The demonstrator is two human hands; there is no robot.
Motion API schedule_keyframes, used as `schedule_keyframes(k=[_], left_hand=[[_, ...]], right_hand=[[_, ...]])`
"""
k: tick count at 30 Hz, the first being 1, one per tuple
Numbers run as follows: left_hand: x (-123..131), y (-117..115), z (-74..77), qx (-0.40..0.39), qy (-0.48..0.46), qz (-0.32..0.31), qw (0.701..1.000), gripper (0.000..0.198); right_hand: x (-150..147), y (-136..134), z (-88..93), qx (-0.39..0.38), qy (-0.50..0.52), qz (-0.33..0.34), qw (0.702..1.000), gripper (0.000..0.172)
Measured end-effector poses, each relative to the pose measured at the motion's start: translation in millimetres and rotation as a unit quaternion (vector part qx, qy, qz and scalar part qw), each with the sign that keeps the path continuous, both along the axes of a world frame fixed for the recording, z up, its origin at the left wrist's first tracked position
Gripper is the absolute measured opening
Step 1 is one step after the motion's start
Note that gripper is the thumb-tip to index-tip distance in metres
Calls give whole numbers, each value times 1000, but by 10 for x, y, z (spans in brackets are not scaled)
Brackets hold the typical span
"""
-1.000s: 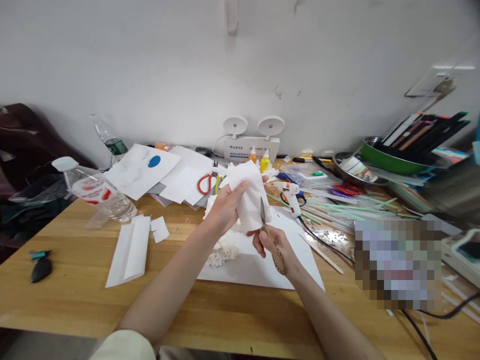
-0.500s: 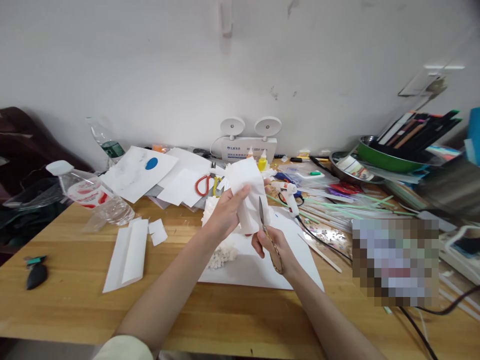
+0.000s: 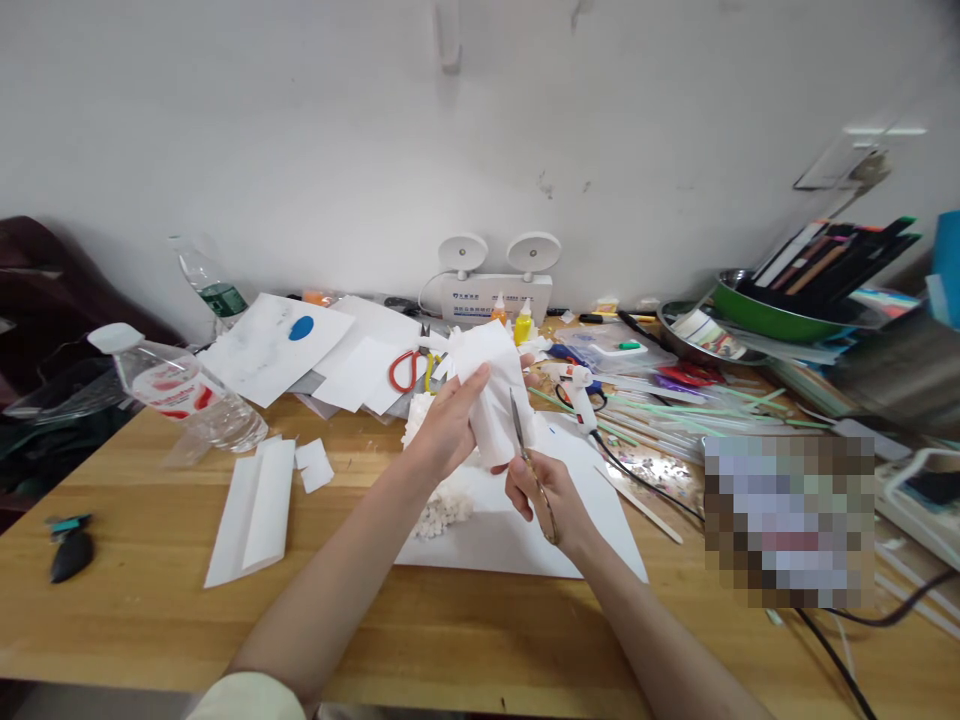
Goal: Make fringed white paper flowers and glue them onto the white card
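Observation:
A white sheet of paper (image 3: 489,356) is pinched in my left hand (image 3: 451,425), thumb across its front, above the desk's middle. My right hand (image 3: 551,495) grips a pair of scissors (image 3: 525,440) by the handles, blades pointing up and lying against the paper's right side. Below both hands a larger white sheet (image 3: 517,545) lies flat on the desk. On it sits a heap of small white paper pieces (image 3: 444,513), partly covered by my left forearm.
A clear bottle (image 3: 187,395) leans at the left beside folded paper (image 3: 259,510). Red-handled pliers (image 3: 406,370) lie behind my left hand. At right are a hot glue gun (image 3: 576,395), its cable, many thin sticks (image 3: 660,415) and a green bowl (image 3: 780,308) of markers.
The scissors have tipped slightly left, with their blades closer across the paper. The paper has dropped a little. Both hands keep their holds.

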State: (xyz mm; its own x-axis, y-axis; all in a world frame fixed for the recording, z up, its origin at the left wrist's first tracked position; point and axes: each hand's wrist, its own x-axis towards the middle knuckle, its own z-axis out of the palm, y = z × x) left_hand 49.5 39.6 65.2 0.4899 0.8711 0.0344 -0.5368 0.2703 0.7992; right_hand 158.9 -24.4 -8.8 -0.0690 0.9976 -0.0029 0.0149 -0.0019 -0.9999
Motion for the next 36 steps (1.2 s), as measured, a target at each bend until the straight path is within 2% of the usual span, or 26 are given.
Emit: schedule_keyframes(k=[9,22,28,31,36], left_hand=[[-23,41,-63,-29,-2,4,1000,37],[-35,58,-52,-47,1,13,999,37],[-49,77,-57,-38,-14,-17,999,41],[-60,89,-46,-54,-16,-33,998,44],[-49,95,-45,-63,-25,-20,997,41]], right_hand=[[-5,8,-12,-11,1,-4,1000,43],[-10,17,-18,-39,1,-17,999,43],[-5,22,-19,-60,-16,-17,998,43],[1,15,-35,-60,-12,-9,998,43],[2,-12,-32,-35,-16,-4,999,44]])
